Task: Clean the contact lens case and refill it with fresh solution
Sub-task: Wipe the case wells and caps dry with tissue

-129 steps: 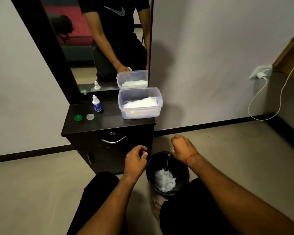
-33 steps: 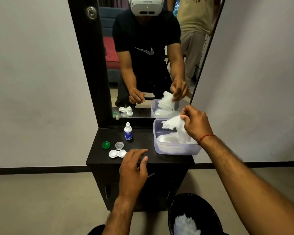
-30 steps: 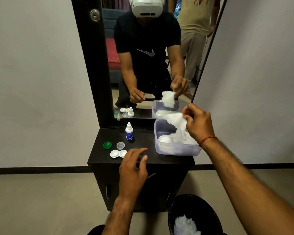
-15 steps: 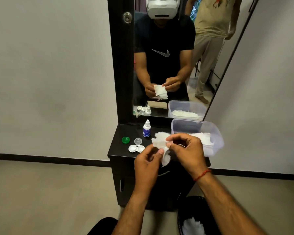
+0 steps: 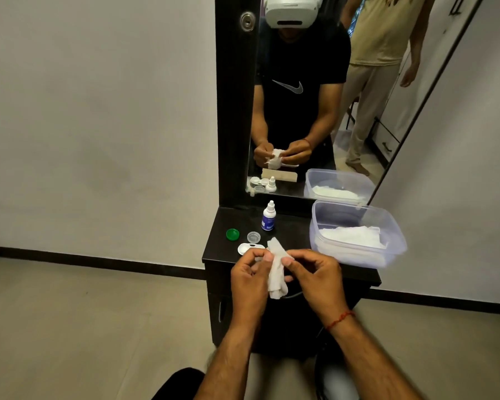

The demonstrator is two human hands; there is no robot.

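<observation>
A white tissue (image 5: 277, 269) hangs crumpled between my two hands in front of the dark dresser top (image 5: 295, 235). My left hand (image 5: 250, 280) grips its left side with thumb on top. My right hand (image 5: 315, 277) pinches its upper right edge. The white contact lens case (image 5: 247, 248) lies open on the dresser, partly hidden behind the tissue. Behind it are a green cap (image 5: 232, 234) and a clear cap (image 5: 253, 237). The small solution bottle (image 5: 268, 216), white with a blue label, stands upright further back.
A clear plastic box (image 5: 358, 255) holding white tissues sits on the dresser's right side. A mirror (image 5: 315, 96) rises behind, reflecting me and a second person standing. A black bin (image 5: 329, 379) sits on the floor at the bottom, mostly hidden by my right arm.
My right hand pulled a tissue out of the plastic box and brought it to the left hand; both hands now hold it and have bunched it narrower. The camera swung left.
</observation>
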